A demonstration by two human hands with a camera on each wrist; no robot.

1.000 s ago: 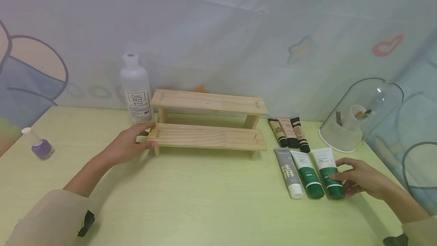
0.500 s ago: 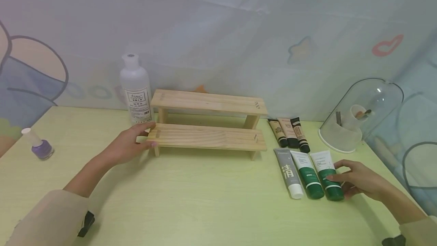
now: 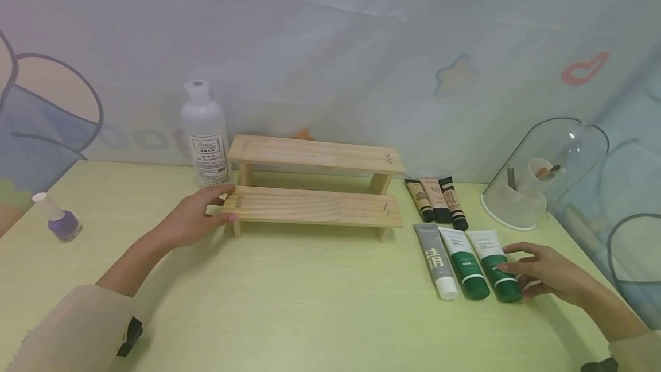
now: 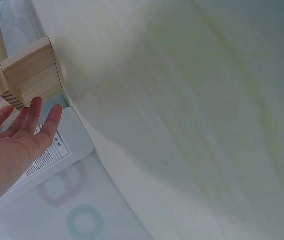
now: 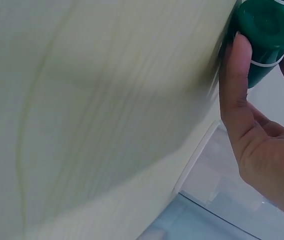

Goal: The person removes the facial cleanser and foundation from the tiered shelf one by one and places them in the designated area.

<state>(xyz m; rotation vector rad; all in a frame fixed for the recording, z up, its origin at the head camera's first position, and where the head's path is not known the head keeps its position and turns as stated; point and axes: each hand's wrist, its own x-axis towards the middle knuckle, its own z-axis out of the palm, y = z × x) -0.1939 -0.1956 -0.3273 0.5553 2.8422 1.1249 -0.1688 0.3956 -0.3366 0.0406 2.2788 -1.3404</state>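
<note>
In the head view my left hand [image 3: 193, 220] holds the left end of a two-tier wooden shelf [image 3: 315, 206], index finger at the back corner and thumb at the front. The left wrist view shows the shelf's end [image 4: 34, 72] beside those fingers. At the right, my right hand [image 3: 549, 271] grips a white-and-green squeeze tube [image 3: 488, 245] near its cap; the right wrist view has the green cap [image 5: 267, 25] between thumb and fingers. A matching tube [image 3: 465, 263] and a grey tube [image 3: 436, 260] lie to its left, all side by side.
Behind them lie several small cosmetic tubes [image 3: 435, 200]. A clear dome [image 3: 573, 154] over a white brush holder [image 3: 521, 202] stands at the back right. A large white bottle [image 3: 206, 131] is left of the shelf, and purple nail polish [image 3: 63, 224] sits far left.
The held tube has shifted slightly left and toward me, coming nearly parallel with its neighbour, with my right hand moving along. My left hand and the shelf have not moved.
</note>
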